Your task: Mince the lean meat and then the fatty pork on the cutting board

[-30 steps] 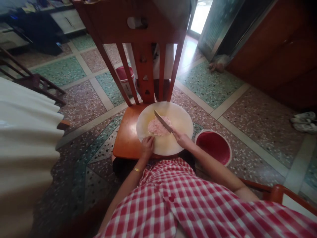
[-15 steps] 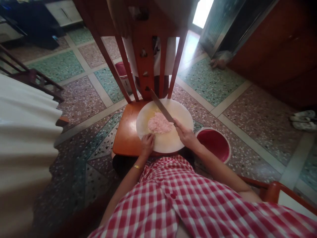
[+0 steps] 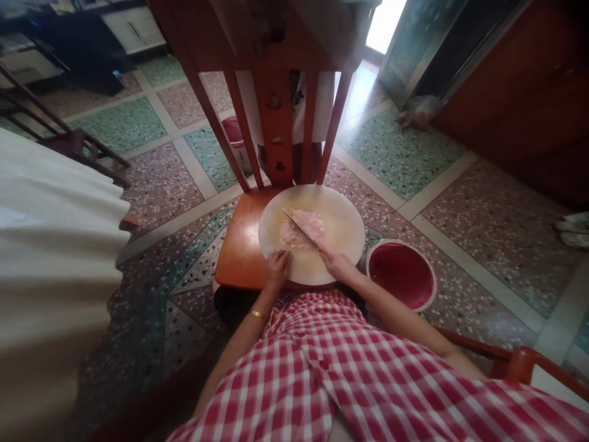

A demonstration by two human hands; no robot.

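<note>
A round pale chopping board [image 3: 343,222] lies on the seat of a wooden chair [image 3: 237,252]. A heap of pink minced meat [image 3: 308,226] sits in the board's middle. My right hand [image 3: 337,264] is closed on the handle of a knife [image 3: 299,228], whose blade lies down across the meat, tip pointing up-left. My left hand [image 3: 278,269] rests with curled fingers on the board's near-left rim, beside the meat.
A red bowl [image 3: 401,274] stands on the tiled floor right of the chair. A second red container [image 3: 235,138] sits behind the chair back, near a person in white. White cloth [image 3: 50,258] fills the left side. Another chair's arm [image 3: 506,359] is at lower right.
The knife rose half a second ago with its tip near the chair back, and has now come down again onto the meat. My left hand stayed on the board's rim.
</note>
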